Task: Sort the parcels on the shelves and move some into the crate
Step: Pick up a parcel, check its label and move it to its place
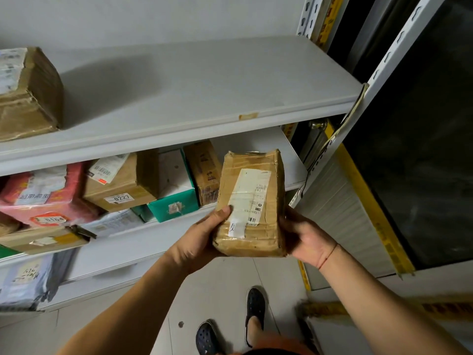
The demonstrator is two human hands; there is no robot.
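Before the shelves (163, 129), both hands grip a parcel (252, 203).

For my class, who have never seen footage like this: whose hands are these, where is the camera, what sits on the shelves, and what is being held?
There is no machine here. One camera worn on a person's head looks down at their own arms. The left hand and right hand together hold a taped brown parcel with a white label. The upper shelf carries one brown box at its left. The lower shelf holds a row: a red parcel, a box marked 0227 and a green-and-white box.
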